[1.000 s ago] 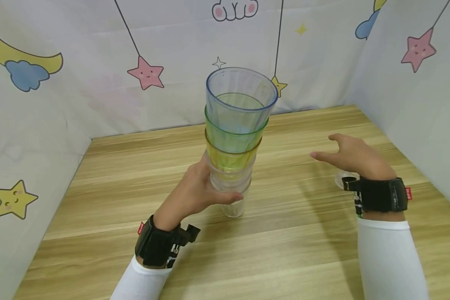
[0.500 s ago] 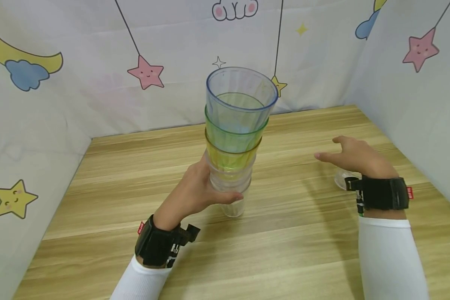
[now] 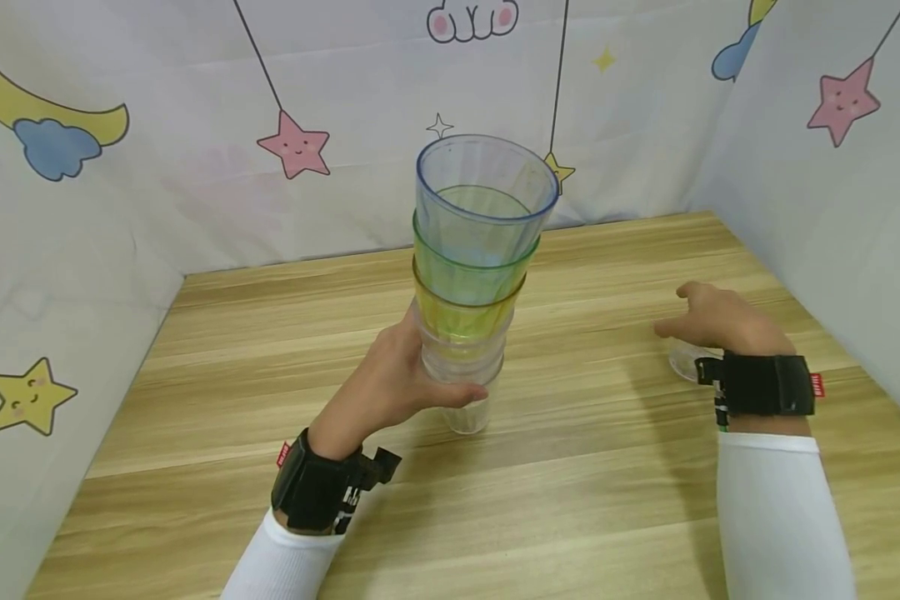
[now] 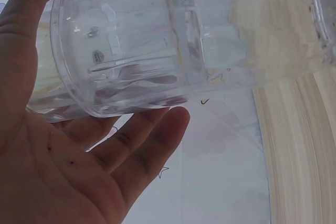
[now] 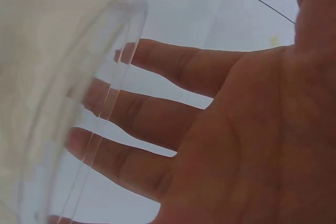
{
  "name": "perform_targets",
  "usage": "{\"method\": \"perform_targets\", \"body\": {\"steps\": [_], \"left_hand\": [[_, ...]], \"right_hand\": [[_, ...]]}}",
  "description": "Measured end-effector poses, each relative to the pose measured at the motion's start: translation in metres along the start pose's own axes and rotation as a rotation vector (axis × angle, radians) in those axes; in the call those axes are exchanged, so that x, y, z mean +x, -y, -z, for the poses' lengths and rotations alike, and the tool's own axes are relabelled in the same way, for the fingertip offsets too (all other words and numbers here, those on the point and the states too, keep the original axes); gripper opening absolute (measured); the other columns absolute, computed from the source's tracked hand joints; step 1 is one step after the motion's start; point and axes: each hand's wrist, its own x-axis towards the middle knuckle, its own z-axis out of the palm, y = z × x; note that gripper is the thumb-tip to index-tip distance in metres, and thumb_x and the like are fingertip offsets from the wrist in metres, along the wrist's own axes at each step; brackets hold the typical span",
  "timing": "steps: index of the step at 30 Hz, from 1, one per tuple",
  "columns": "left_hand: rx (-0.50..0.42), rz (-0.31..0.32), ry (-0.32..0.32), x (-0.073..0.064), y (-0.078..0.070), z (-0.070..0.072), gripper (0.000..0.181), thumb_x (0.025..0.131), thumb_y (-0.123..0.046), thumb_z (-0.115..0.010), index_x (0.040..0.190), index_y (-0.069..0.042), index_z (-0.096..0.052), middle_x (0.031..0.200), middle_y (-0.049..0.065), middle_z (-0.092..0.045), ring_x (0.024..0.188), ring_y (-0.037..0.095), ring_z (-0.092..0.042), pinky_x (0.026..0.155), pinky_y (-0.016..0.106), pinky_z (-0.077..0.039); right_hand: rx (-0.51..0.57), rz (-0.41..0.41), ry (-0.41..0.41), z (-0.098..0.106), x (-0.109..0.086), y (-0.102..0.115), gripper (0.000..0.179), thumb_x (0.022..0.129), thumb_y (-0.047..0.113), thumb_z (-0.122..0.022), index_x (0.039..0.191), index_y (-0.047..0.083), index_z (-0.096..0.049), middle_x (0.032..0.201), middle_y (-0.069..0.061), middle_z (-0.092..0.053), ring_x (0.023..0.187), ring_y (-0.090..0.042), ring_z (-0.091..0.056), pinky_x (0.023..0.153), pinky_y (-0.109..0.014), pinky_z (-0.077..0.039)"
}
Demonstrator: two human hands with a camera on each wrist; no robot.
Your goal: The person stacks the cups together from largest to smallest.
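My left hand [image 3: 390, 375] grips a tall upright stack of nested plastic cups round its lower part, the thumb across the near side. From the top the stack runs through a blue cup [image 3: 480, 237], a green cup [image 3: 472, 283], a yellow cup [image 3: 461, 317] and clear cups [image 3: 461, 367] below. The clear wall of a stacked cup [image 4: 131, 40] fills much of the left wrist view. At the right, my right hand [image 3: 727, 321] is spread over a clear cup [image 3: 682, 358], which it partly hides. Its extended fingers show behind that cup's rim [image 5: 100, 103] in the right wrist view.
The wood-grain table [image 3: 570, 500] lies under both hands. White cloth walls [image 3: 367, 83] printed with stars, moons and clouds close it in at the back and both sides. A black camera strap [image 3: 768, 385] sits on each wrist.
My right hand has drawn slightly to the right and down, closer over the clear cup. The left hand and its stack of cups have stayed in place.
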Motion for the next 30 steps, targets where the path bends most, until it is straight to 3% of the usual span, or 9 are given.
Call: {"method": "perform_targets", "body": {"steps": [7, 14, 23, 30], "left_hand": [[-0.005, 0.010, 0.008, -0.001, -0.001, 0.001, 0.090, 0.068, -0.034, -0.096, 0.139, -0.029, -0.040, 0.122, -0.008, -0.062, 0.110, 0.013, -0.061, 0.092, 0.041, -0.051], [0.000, -0.008, 0.004, -0.002, -0.001, 0.002, 0.092, 0.068, -0.034, -0.096, 0.140, -0.029, -0.039, 0.123, -0.008, -0.062, 0.111, 0.012, -0.061, 0.093, 0.040, -0.050], [0.004, -0.010, 0.003, -0.002, -0.001, 0.002, 0.091, 0.068, -0.034, -0.096, 0.140, -0.028, -0.040, 0.122, -0.008, -0.062, 0.110, 0.012, -0.061, 0.093, 0.040, -0.050], [-0.010, -0.009, 0.015, -0.003, -0.001, 0.003, 0.090, 0.069, -0.035, -0.095, 0.139, -0.030, -0.040, 0.123, -0.009, -0.061, 0.111, 0.012, -0.060, 0.092, 0.040, -0.050]], "right_hand": [[0.007, 0.002, 0.007, 0.001, -0.001, -0.008, 0.060, 0.095, 0.023, -0.050, 0.137, -0.018, -0.043, 0.138, -0.043, -0.041, 0.119, -0.055, -0.046, 0.091, -0.066, -0.044], [0.013, 0.033, -0.016, 0.001, -0.001, -0.008, 0.057, 0.094, 0.023, -0.053, 0.133, -0.018, -0.049, 0.136, -0.042, -0.046, 0.118, -0.057, -0.049, 0.091, -0.066, -0.046], [0.036, 0.057, -0.100, 0.004, -0.003, -0.003, 0.070, 0.096, 0.038, -0.061, 0.133, -0.020, -0.049, 0.138, -0.040, -0.047, 0.125, -0.058, -0.045, 0.096, -0.067, -0.042], [0.104, 0.042, -0.212, 0.006, -0.008, 0.009, 0.087, 0.089, 0.057, -0.067, 0.134, -0.016, -0.053, 0.136, -0.036, -0.052, 0.124, -0.052, -0.048, 0.093, -0.064, -0.045]]}}
